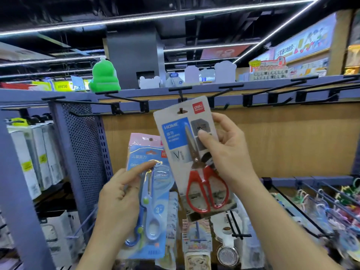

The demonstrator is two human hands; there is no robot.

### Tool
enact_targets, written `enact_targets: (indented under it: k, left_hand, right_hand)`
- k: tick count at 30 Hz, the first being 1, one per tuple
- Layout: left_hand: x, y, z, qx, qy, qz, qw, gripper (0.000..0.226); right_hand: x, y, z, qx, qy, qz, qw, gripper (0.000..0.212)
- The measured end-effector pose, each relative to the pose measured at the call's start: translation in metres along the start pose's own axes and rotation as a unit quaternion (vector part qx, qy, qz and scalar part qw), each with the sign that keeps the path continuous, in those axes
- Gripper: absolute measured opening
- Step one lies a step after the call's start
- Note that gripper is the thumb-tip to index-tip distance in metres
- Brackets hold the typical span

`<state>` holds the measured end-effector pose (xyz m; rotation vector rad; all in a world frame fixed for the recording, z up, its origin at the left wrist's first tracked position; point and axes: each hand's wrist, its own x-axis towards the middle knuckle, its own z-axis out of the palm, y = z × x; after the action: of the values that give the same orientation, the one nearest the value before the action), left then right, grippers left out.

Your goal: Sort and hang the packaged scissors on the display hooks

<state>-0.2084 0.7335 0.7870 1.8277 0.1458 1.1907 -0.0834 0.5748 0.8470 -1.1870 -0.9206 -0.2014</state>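
My right hand (229, 152) grips a grey carded pack of red-handled scissors (181, 141), thumb on its front. The pack's hang hole sits over the tip of a black display hook (181, 94) at the top rail. Lower left, my left hand (120, 197) holds a blue carded pack of blue children's scissors (150, 201), with a pink-topped pack (144, 138) behind it. Both packs face me, in front of a wooden back panel (272, 143).
A row of bare black hooks (280, 90) runs along the top rail to the right. Hanging white packs (33, 158) fill the left bay beside a perforated divider (83, 152). Lower hooks at right carry colourful items (321, 207). More packaged goods (198, 240) hang below my hands.
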Motion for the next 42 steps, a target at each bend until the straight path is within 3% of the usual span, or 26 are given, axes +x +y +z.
enact_targets:
  k: [7, 10, 15, 17, 23, 25, 28, 29, 31, 33, 37, 42]
  left_hand:
    - [0.0, 0.004, -0.023, 0.06, 0.017, 0.011, 0.998, 0.053]
    - [0.003, 0.0, -0.024, 0.027, 0.013, 0.0, 1.0, 0.047]
    - [0.012, -0.009, 0.0, -0.033, -0.04, -0.056, 0.997, 0.043]
    - [0.013, -0.013, 0.006, -0.042, -0.043, -0.073, 0.995, 0.044]
    - [0.016, -0.012, 0.005, -0.07, -0.03, -0.077, 0.994, 0.043]
    - [0.017, -0.009, 0.007, -0.073, -0.038, -0.068, 0.994, 0.043]
    - [0.015, -0.008, 0.011, -0.094, -0.042, -0.06, 0.993, 0.041]
    - [0.013, -0.007, 0.012, -0.115, -0.038, -0.066, 0.991, 0.042]
    - [0.011, -0.006, 0.015, -0.152, -0.026, -0.076, 0.985, 0.044]
    - [0.01, -0.007, 0.02, -0.171, -0.021, -0.085, 0.981, 0.045]
    - [0.011, -0.009, 0.026, -0.191, 0.002, -0.087, 0.978, 0.029]
    - [0.016, -0.01, 0.017, -0.136, 0.076, -0.09, 0.984, 0.015]
  right_hand:
    - [0.018, 0.022, 0.014, -0.028, 0.055, 0.057, 0.996, 0.016]
    - [0.025, 0.034, 0.017, -0.044, 0.086, 0.084, 0.992, 0.011]
    - [0.016, 0.054, 0.011, -0.025, 0.01, 0.143, 0.989, 0.019]
    - [0.012, 0.067, 0.011, -0.062, -0.002, 0.138, 0.988, 0.02]
    - [0.038, 0.089, 0.014, -0.229, 0.08, 0.147, 0.959, 0.001]
    - [0.037, 0.088, 0.013, -0.302, 0.091, 0.141, 0.939, 0.015]
    - [0.015, 0.068, 0.009, -0.383, 0.128, 0.058, 0.913, 0.043]
    - [0.004, 0.058, 0.009, -0.337, 0.118, 0.051, 0.933, 0.044]
    - [-0.017, 0.037, 0.017, -0.104, 0.009, 0.138, 0.985, 0.036]
    - [-0.03, 0.028, 0.027, 0.084, -0.093, 0.224, 0.966, 0.025]
    - [-0.032, 0.036, 0.037, 0.102, -0.038, 0.175, 0.978, 0.01]
    - [-0.03, 0.045, 0.041, 0.142, -0.044, 0.181, 0.972, 0.022]
